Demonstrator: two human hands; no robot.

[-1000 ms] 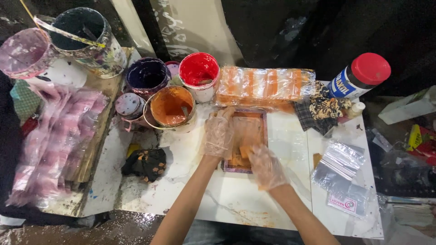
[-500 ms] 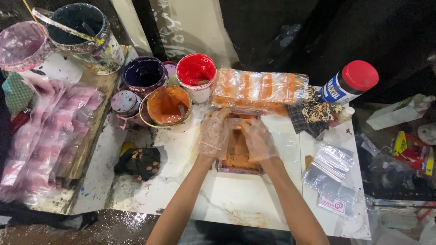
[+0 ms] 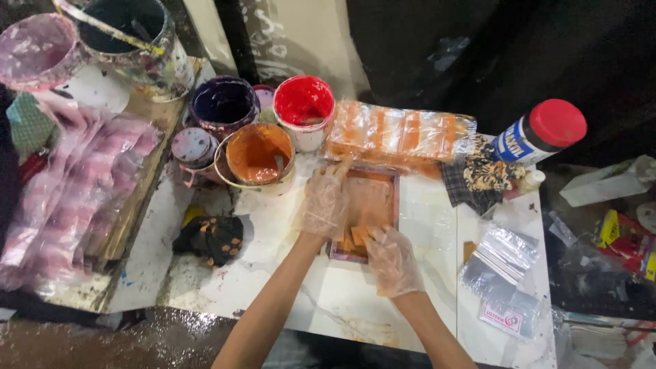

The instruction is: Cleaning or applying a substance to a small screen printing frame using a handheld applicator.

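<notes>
Left grip: my left hand (image 3: 325,203), in a thin clear plastic glove, is lying flat with fingers spread, pressing on the left edge of the small rectangular wooden-framed screen smeared with orange ink (image 3: 365,208); it is clamping nothing.
Right grip: my right hand (image 3: 393,258), gloved the same way, is closing its fingertips on a small flat orange scraper piece (image 3: 360,236) at the near end of the screen.
Where the screen is: it is lying flat on the white ink-stained worktop (image 3: 355,301), between my hands and the clear plastic-wrapped pack of orange strips (image 3: 396,133) just behind it.
Handling: I am judging the frame light and stiff, its mesh delicate and wet ink making it slippery, so holding it by the outer wooden rails seems safest.
Left of the screen: an open tub of orange ink (image 3: 259,154) is standing near, with a tub of red ink (image 3: 304,102) and a dark purple one (image 3: 223,104) behind.
Right side: a white bottle with a red cap (image 3: 540,133) is lying tilted, and clear zip bags (image 3: 502,263) are resting near the worktop's edge.
Near left: a dark ink-stained rag (image 3: 208,238) is lying crumpled.
</notes>
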